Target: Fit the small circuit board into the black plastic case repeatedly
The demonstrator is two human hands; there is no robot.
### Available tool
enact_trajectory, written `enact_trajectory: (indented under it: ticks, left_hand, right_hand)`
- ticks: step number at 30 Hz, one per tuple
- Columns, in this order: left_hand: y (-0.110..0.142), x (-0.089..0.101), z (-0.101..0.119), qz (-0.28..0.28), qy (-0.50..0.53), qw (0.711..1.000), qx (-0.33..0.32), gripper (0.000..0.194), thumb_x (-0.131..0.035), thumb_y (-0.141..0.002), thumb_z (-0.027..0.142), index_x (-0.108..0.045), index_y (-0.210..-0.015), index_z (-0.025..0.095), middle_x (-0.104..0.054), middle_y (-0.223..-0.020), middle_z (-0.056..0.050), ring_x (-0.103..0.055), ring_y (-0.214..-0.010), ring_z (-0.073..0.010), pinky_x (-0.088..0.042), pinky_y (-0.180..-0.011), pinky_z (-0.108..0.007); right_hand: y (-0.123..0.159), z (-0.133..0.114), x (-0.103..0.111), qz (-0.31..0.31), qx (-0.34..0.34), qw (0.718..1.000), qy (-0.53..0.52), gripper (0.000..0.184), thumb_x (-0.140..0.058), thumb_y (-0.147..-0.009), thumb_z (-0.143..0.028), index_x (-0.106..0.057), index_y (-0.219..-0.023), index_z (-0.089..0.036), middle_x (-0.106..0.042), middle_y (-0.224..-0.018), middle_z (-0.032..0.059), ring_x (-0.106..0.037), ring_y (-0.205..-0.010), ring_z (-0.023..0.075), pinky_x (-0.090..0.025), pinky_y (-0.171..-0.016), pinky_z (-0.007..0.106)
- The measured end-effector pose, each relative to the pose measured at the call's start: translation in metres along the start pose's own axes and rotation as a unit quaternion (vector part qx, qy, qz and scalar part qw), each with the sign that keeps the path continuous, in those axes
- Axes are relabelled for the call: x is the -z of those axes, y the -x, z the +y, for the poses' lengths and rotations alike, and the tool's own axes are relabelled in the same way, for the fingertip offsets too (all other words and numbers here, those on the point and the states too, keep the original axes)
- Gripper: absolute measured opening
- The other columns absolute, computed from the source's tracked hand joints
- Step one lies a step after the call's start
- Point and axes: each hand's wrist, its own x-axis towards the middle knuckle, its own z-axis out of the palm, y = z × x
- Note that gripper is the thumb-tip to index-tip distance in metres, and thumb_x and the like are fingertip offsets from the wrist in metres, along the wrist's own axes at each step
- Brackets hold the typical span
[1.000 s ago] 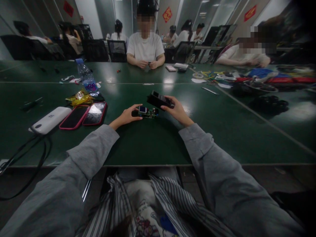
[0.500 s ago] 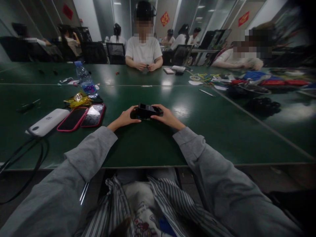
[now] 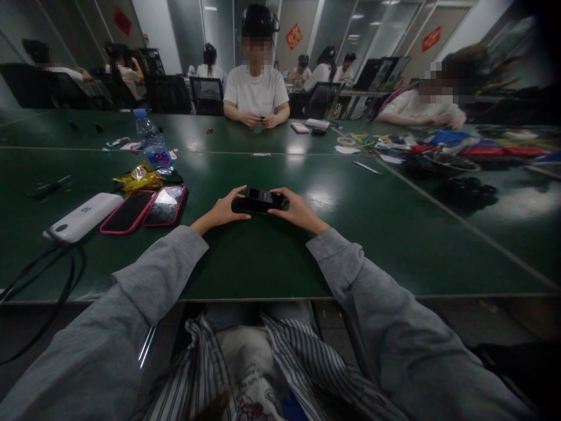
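Observation:
In front of me a small black boxy object (image 3: 258,202) is held between my two hands, low over the table. My left hand (image 3: 225,207) clasps its left end, thumb along the near side and fingers behind. Around the right end, my right hand (image 3: 295,209) has its thumb on the near face and its fingers over the far edge. The top face looks smooth and dark with faint markings. Its exact kind cannot be made out, and both ends are partly hidden by my fingers.
Left on the green table (image 3: 263,263) lie two red-cased phones (image 3: 165,206), a white power bank (image 3: 85,217), a yellow packet (image 3: 139,176) and a water bottle (image 3: 151,140). Cables and tools (image 3: 456,149) clutter the right. A co-worker (image 3: 256,93) sits opposite, handling something small.
The black object has tipped a little, and its upper part now sits flatter and lower between my hands. Both hands keep nearly the same place.

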Motion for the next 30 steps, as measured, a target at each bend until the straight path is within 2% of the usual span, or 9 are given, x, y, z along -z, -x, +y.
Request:
enact_trajectory:
  ticks: [5,9,15,23,30]
  left_hand:
    - [0.002,0.002,0.008,-0.007,-0.006,1.0,-0.004,0.098,-0.079,-0.07,0.044,-0.023,-0.15,0.031,-0.056,-0.133,-0.012,-0.055,-0.123,-0.0314,-0.037,-0.106,-0.056]
    - [0.003,0.004,0.017,-0.012,-0.019,0.999,-0.035,0.084,-0.074,-0.075,0.046,-0.031,-0.147,0.035,-0.045,-0.147,-0.009,-0.053,-0.124,-0.0295,-0.039,-0.106,-0.053]
    - [0.003,0.005,0.02,0.002,-0.014,0.999,-0.047,0.059,-0.067,-0.084,0.042,-0.046,-0.138,0.031,-0.054,-0.137,-0.007,-0.056,-0.121,-0.0259,-0.043,-0.102,-0.045]
    - [-0.001,0.007,0.013,0.0,-0.02,0.999,-0.036,0.06,-0.071,-0.079,0.043,-0.049,-0.134,0.032,-0.061,-0.127,-0.007,-0.06,-0.116,-0.0266,-0.043,-0.101,-0.048]
    - [0.001,0.009,0.019,-0.005,-0.038,0.999,-0.03,0.065,-0.071,-0.078,0.043,-0.045,-0.136,0.03,-0.063,-0.122,-0.008,-0.06,-0.115,-0.0282,-0.041,-0.102,-0.051]
  right_hand:
    - [0.001,0.002,-0.002,-0.019,-0.002,1.0,0.024,0.051,-0.072,-0.078,-0.041,-0.055,-0.122,-0.023,-0.065,-0.116,0.0098,-0.063,-0.104,0.0287,-0.051,-0.089,0.047]
    - [0.001,0.003,-0.003,-0.019,-0.01,1.0,0.002,0.053,-0.074,-0.076,-0.039,-0.055,-0.122,-0.022,-0.065,-0.117,0.0102,-0.063,-0.106,0.0292,-0.051,-0.089,0.047]
    - [0.002,0.004,-0.004,-0.028,-0.003,0.999,-0.016,0.054,-0.073,-0.077,-0.039,-0.053,-0.125,-0.023,-0.064,-0.119,0.0094,-0.063,-0.106,0.0278,-0.051,-0.09,0.046]
    - [0.001,-0.003,-0.003,-0.037,-0.02,0.999,0.005,0.052,-0.073,-0.078,-0.035,-0.053,-0.123,-0.021,-0.064,-0.117,0.0107,-0.063,-0.105,0.0287,-0.05,-0.091,0.047]
    - [0.002,0.0,-0.005,-0.036,-0.015,0.999,-0.012,0.052,-0.072,-0.078,-0.037,-0.052,-0.124,-0.021,-0.064,-0.116,0.0109,-0.063,-0.104,0.0284,-0.05,-0.089,0.046]
